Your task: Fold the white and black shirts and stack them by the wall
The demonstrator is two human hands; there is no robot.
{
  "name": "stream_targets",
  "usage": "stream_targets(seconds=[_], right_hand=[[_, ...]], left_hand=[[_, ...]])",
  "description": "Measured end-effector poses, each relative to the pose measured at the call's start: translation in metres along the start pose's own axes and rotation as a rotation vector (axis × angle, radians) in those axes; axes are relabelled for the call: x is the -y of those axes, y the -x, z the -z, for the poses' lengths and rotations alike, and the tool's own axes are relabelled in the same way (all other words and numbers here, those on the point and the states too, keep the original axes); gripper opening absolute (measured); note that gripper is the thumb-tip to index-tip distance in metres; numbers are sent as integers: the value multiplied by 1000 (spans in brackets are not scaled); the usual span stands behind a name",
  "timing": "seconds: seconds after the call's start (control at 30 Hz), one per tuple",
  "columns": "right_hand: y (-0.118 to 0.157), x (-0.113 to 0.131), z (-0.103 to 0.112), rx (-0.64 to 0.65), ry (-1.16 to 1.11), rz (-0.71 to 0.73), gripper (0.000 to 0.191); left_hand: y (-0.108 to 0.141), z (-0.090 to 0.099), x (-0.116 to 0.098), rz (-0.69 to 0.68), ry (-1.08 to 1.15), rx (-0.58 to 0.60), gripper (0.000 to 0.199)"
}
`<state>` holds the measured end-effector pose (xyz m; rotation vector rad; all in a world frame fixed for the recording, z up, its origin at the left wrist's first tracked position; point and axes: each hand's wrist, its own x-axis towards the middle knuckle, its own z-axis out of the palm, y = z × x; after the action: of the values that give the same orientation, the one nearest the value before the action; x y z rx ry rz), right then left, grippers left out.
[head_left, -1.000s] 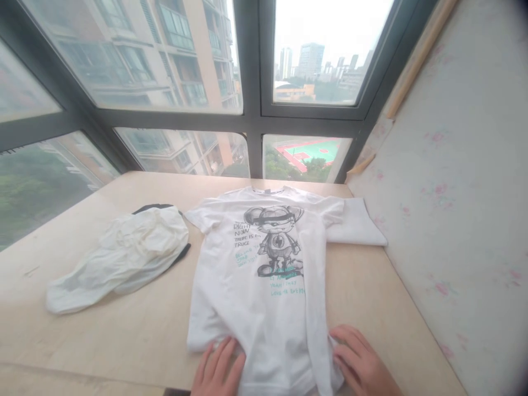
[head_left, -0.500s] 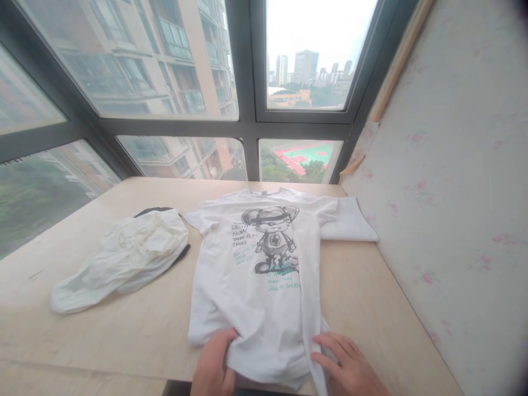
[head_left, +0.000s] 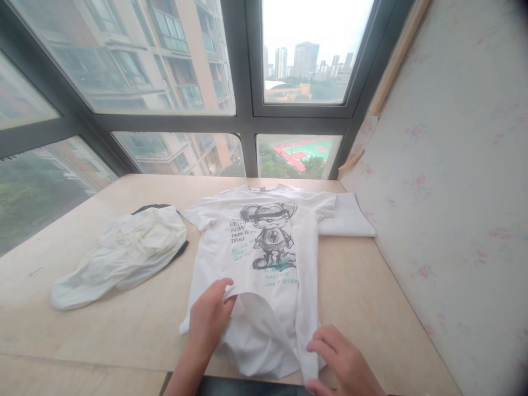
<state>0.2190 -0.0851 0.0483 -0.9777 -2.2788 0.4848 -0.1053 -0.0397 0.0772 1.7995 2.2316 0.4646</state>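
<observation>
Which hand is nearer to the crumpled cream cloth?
The left hand. It is right of the cream cloth, pinching the white T-shirt; the right hand is farther right, at the shirt's edge.

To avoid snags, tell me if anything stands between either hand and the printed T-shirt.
Nothing visible does: the left hand holds up part of the printed T-shirt, and the right hand touches its side edge.

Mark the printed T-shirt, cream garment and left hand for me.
Printed T-shirt (head_left: 252, 278), head view: front, just below the cartoon.
Cream garment (head_left: 128, 250), head view: crumpled middle.
Left hand (head_left: 212, 311), head view: back of hand.
</observation>
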Motion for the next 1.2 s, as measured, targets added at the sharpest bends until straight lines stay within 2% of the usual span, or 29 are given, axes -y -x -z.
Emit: stream_targets(seconds=[0.07,0.17,0.27,0.3,0.37,0.4,0.47,0.57,0.63,0.7,0.77,0.83,0.9,0.93,1.07,1.2], right_hand=[[5,2,-16,29,99,109,21],[17,1,-30,54,148,95,18],[24,-5,-20,142,21,-17,26],[24,-8,-12,180,-62,-84,28],[20,-14,9,212,-252,-306,27],[15,-19,21,191,-347,-442,28],[1,-34,43,59,-504,-693,34],[-35,-71,70,-258,-663,-866,39],[-63,-104,83,-424,-674,-872,39],[-86,-138,90,-496,-554,-868,41],[-100,-165,92,-418,-369,-876,43],[-104,-180,92,-225,-179,-854,39],[-98,-186,90,-56,-45,-793,35],[-94,-185,90,-14,-9,-762,34],[-76,-179,90,-46,-11,-704,34],[-63,-181,93,-70,-63,-724,27]], left_hand=[[-10,0,-1,-52,-90,33,24],[-17,-3,0,-69,-130,87,24],[-18,-7,4,-20,-22,215,28],[-18,-7,6,-14,37,268,28],[-17,-3,10,-33,173,364,27],[-18,2,10,-50,241,394,27],[-24,14,10,-64,339,405,28],[-47,32,4,-51,333,312,31],[-71,39,-1,-32,210,235,34],[-97,37,-5,4,52,186,35],[-117,31,-6,41,-69,182,33],[-127,21,-4,51,-123,205,31],[-126,13,-1,44,-168,230,31],[-122,9,0,41,-188,234,33],[-98,4,2,32,-260,212,40],[-81,7,2,12,-428,168,37]])
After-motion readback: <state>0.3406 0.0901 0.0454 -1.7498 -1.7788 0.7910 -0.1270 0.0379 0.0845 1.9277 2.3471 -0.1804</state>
